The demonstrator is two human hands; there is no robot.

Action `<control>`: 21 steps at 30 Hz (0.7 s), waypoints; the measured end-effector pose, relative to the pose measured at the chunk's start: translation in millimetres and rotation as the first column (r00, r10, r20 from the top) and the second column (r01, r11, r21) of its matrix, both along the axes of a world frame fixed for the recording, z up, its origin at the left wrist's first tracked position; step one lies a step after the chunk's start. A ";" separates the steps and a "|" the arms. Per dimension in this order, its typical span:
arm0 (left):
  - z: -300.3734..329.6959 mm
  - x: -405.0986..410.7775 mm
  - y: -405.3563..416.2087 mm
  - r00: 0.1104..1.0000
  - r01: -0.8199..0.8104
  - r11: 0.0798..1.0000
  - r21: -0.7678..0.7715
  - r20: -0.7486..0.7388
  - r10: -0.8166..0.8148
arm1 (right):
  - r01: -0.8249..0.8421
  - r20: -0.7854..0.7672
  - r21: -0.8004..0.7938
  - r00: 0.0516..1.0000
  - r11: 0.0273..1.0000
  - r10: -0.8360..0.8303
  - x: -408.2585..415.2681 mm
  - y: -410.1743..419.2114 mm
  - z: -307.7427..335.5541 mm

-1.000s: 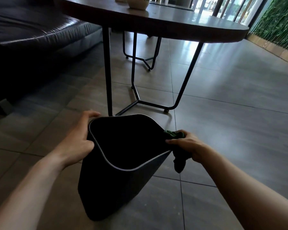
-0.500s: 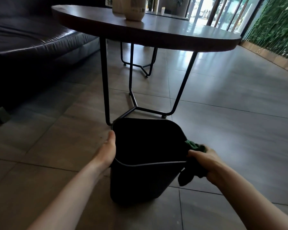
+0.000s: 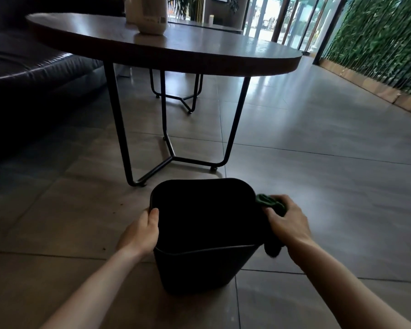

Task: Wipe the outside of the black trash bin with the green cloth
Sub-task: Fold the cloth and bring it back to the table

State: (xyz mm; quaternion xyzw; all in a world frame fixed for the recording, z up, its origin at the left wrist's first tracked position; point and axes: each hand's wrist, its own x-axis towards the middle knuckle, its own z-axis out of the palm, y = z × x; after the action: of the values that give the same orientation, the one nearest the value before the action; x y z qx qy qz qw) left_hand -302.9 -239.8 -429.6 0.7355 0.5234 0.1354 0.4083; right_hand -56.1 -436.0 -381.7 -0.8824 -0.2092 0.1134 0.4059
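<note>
The black trash bin (image 3: 199, 271) stands upright on the tiled floor at the lower middle, its open mouth facing me. My left hand (image 3: 140, 233) grips the bin's left rim, thumb at the edge. My right hand (image 3: 288, 222) presses the green cloth (image 3: 269, 203) against the bin's right outer wall. One dark end of the cloth hangs down below that hand, beside the bin.
A round wooden table (image 3: 223, 58) on thin black metal legs (image 3: 119, 124) stands just behind the bin, with a pale vase (image 3: 150, 15) on top. A dark leather sofa (image 3: 29, 74) fills the left. A green plant wall (image 3: 377, 41) runs along the right.
The bin went from tilted toward me to upright on the floor, a little farther away. My left hand shifted along the left rim. My right hand stayed on the right side with the cloth.
</note>
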 end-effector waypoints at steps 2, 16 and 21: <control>-0.3 -0.7 -1.5 0.999 0.025 0.998 0.055 -0.040 -0.023 | -0.098 0.141 -0.053 0.985 0.994 0.105 -1.7 10.2 3.0; 7.0 13.6 -30.3 0.968 0.178 0.919 0.351 -0.229 -0.101 | -0.225 0.492 -0.408 0.762 0.885 0.421 -10.3 9.2 -16.3; 9.7 13.2 -30.6 0.942 0.237 0.880 0.412 -0.318 -0.105 | -0.236 0.497 -0.412 0.752 0.880 0.434 -11.1 9.7 -16.7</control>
State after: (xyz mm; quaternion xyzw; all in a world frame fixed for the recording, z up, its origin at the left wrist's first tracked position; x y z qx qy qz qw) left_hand -289.7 -270.3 -419.9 0.8644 0.4645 0.1066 0.1601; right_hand -67.2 -426.3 -398.4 -0.8759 -0.4570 -0.0539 0.1455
